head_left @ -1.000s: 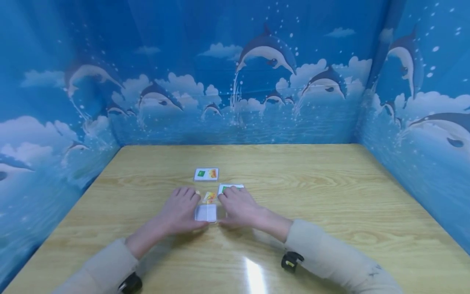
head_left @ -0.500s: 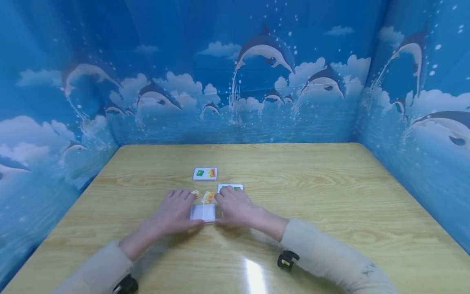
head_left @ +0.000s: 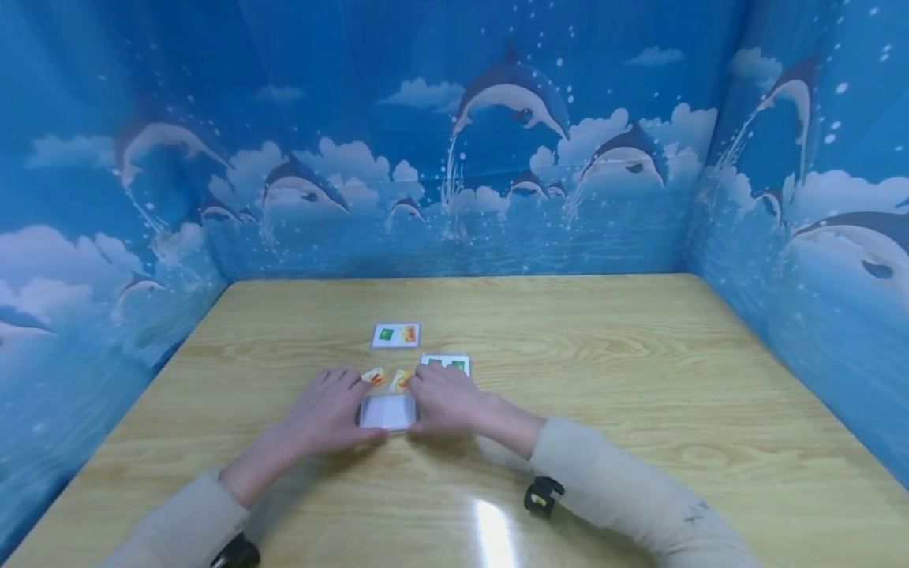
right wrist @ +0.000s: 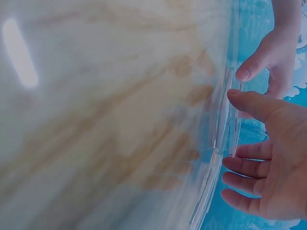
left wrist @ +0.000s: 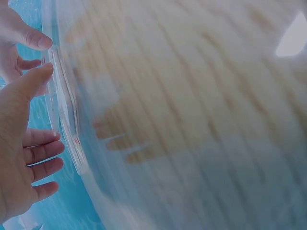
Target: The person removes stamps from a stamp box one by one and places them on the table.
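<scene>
The right grip (right wrist: 284, 165) and left grip (right wrist: 276, 55) hold a clear-edged slab (right wrist: 222, 114).

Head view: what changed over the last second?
The left hand and right hand shifted left; the white card between them also moved left and shows more. No new hold or release shows. The far card and nearer green-icon card stayed put.

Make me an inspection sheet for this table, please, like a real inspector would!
Surface: shiny, light wood-grain table.
Job's things: pale flat rectangle; just beyond it, two small orange-printed shapes.
Clutter: green-and-orange card farther off; another card, partly hidden.
Hands: left hand and right hand at opposite ends of the rectangle, thumbs by its near edge.
Cables: nothing seen.
Surroundings: blue dolphin-print backdrop on three sides.
</scene>
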Motion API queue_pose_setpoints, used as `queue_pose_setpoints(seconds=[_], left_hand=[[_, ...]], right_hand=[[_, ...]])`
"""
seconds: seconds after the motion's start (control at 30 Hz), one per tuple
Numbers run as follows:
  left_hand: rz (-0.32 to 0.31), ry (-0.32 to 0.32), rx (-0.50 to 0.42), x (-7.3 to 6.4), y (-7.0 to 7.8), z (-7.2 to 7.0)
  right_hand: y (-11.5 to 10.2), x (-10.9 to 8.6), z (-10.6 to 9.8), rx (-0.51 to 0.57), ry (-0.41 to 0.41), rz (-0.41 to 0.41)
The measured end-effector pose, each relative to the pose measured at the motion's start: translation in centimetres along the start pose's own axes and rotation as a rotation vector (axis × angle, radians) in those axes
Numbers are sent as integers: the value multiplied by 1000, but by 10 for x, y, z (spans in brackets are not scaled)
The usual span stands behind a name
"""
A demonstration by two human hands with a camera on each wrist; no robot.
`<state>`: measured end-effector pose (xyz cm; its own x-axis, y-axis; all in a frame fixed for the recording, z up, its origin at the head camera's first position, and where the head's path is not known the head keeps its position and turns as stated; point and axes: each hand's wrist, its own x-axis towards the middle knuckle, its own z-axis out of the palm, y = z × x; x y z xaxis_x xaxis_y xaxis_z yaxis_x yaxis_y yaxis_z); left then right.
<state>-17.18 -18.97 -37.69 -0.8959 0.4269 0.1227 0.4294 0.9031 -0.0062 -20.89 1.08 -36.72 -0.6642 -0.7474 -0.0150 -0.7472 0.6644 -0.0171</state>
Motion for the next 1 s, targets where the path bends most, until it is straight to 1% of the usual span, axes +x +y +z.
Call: queue_pose_setpoints(seconds=[0.33, 0.67, 1.0], left_hand=[[2, -22, -14, -3, -4, 1], [7, -38, 3, -3, -5, 1], [-1, -89, 7, -1, -5, -1]], right_hand=[[-2, 6, 3, -3, -18, -9], [-4, 9, 3, -27, -36, -11], [-4, 9, 2, -35, -44, -11]])
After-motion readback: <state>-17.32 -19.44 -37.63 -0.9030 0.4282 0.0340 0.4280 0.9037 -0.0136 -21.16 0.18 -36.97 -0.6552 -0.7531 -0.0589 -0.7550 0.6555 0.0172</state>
